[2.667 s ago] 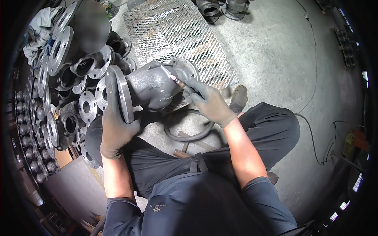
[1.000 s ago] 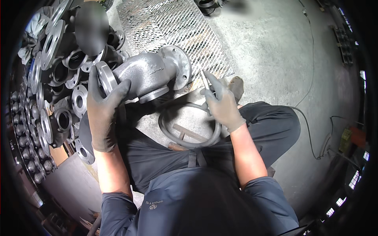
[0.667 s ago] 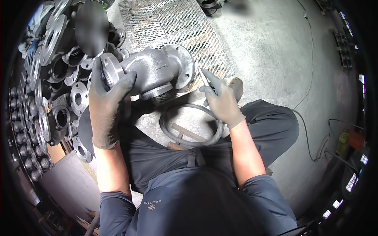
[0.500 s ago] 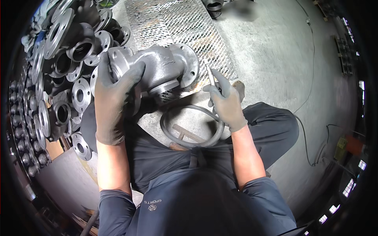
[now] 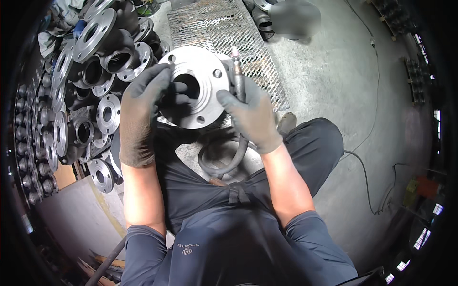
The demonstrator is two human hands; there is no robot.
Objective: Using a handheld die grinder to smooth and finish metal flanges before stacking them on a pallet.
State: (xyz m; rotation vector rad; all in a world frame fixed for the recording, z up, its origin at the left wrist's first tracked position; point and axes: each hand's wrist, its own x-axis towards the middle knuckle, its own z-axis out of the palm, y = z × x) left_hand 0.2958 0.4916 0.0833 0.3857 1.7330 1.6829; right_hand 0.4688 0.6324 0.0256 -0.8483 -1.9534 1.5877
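"What's changed?"
"The flanged casting (image 5: 208, 97) has swung its face toward me, clamped in my left hand (image 5: 138, 112)."
"How many?"
"One; plus one tool (image 5: 238, 81) beside it, seemingly gripped by my right hand (image 5: 256, 117)."

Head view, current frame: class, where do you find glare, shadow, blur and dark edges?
In the head view, the flange glares near-white towards its top; in the head view, dark shadow spreads over the shirt; in the head view, a smeared grey patch at upper right hides what lies behind it; in the head view, the fisheye rim fades to black.
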